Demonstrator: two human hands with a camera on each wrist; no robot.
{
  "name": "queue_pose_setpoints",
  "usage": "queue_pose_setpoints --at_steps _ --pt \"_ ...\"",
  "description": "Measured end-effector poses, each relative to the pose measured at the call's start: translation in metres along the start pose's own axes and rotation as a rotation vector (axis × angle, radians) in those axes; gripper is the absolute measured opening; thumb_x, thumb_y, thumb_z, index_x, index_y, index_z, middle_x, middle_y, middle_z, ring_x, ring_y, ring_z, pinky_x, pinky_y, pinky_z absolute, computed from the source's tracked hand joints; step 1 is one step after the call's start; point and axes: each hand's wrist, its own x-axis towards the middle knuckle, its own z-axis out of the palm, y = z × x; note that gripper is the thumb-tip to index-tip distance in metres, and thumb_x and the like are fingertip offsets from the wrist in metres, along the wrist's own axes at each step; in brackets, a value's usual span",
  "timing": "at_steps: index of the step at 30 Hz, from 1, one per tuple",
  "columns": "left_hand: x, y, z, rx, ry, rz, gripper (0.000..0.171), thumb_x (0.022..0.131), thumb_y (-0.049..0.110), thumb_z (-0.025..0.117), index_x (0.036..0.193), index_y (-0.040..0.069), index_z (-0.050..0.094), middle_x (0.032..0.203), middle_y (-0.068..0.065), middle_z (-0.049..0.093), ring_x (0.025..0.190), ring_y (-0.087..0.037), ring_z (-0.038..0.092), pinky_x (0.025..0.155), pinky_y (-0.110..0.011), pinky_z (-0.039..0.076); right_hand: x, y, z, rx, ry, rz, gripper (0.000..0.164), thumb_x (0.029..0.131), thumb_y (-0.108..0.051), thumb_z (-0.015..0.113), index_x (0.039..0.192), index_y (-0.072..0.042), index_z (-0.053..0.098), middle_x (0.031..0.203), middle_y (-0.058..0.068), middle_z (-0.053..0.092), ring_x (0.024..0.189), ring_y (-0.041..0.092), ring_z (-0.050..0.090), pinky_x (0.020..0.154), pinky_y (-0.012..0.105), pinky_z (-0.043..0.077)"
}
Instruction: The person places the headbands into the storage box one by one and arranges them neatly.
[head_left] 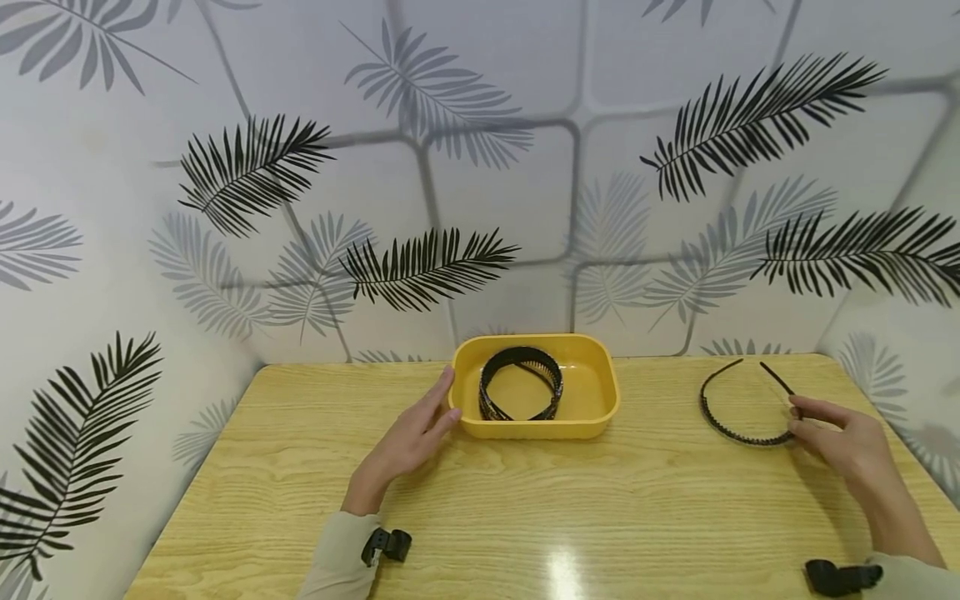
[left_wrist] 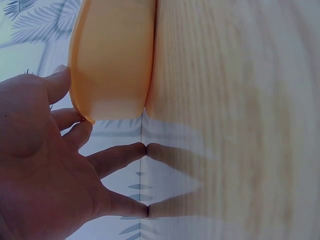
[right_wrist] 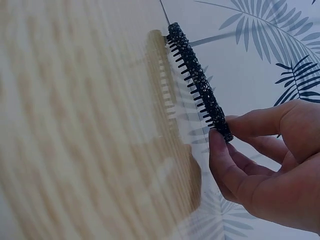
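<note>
A yellow plastic tray (head_left: 585, 427) stands near the table's back edge, with several black headbands (head_left: 491, 392) lying together in its left part. My left hand (head_left: 408, 437) touches the tray's left end, thumb at the front corner and index finger along the side. In the left wrist view its other fingers spread out past the tray's end, their tips down on the table. On the right, my right hand (head_left: 847, 442) pinches one black toothed headband (head_left: 742, 437) between thumb and fingers. The right wrist view shows that headband (right_wrist: 195, 75) with sparkly specks on its outer face.
The light wood table (head_left: 480, 508) has a glossy surface that reflects the hands. A wall with a feather pattern (head_left: 510, 208) rises directly behind it. Black wrist cameras are strapped over both pale sleeves (head_left: 337, 550).
</note>
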Motion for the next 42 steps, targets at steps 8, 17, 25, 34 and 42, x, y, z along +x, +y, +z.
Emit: queue_pose_setpoints --at_steps 8,17,25,34,42 --pt "-0.001 0.0 -0.001 0.002 -0.001 -0.011 0.065 0.112 0.025 0.045 0.164 0.001 0.012 0.17 -0.017 0.012 0.155 -0.031 0.016 0.124 -0.048 0.019 -0.002 -0.004 0.003 0.091 -0.012 -0.001 0.042 0.1 -0.006 0.068 0.094 -0.048 0.071 0.093 -0.027 0.066 0.077 0.006 0.072 0.069 0.026 0.061" --pt "0.001 0.002 -0.001 0.002 -0.007 -0.004 0.065 0.112 0.025 0.045 0.164 0.001 0.012 0.17 -0.017 0.011 0.155 -0.028 0.015 0.125 -0.046 0.018 -0.002 -0.004 0.003 0.19 0.001 -0.042 0.044 0.098 0.0 0.067 0.096 -0.043 0.076 0.092 -0.024 0.068 0.076 0.003 0.071 0.066 0.025 0.061" --pt "0.0 0.002 0.0 0.001 0.008 0.003 0.065 0.112 0.022 0.045 0.163 -0.002 0.012 0.17 -0.016 0.011 0.155 -0.032 0.017 0.124 -0.049 0.019 -0.002 -0.003 0.003 0.292 -0.028 -0.1 0.042 0.097 0.004 0.066 0.1 -0.037 0.078 0.095 -0.02 0.07 0.08 0.003 0.072 0.067 0.026 0.062" --pt "-0.001 0.0 0.0 0.002 0.009 0.01 0.065 0.112 0.023 0.045 0.163 -0.001 0.012 0.17 -0.019 0.012 0.155 -0.032 0.016 0.124 -0.049 0.019 -0.005 -0.012 0.005 0.375 -0.039 -0.093 0.04 0.097 0.005 0.067 0.101 -0.033 0.079 0.097 -0.018 0.071 0.083 0.0 0.071 0.069 0.027 0.062" --pt "0.0 -0.002 0.0 -0.001 0.004 0.009 0.066 0.112 0.023 0.046 0.163 0.0 0.012 0.17 -0.017 0.012 0.155 -0.03 0.017 0.124 -0.049 0.02 -0.008 -0.02 0.01 0.398 -0.033 -0.131 0.038 0.096 0.004 0.069 0.104 -0.032 0.078 0.101 -0.018 0.072 0.087 -0.003 0.069 0.069 0.027 0.062"
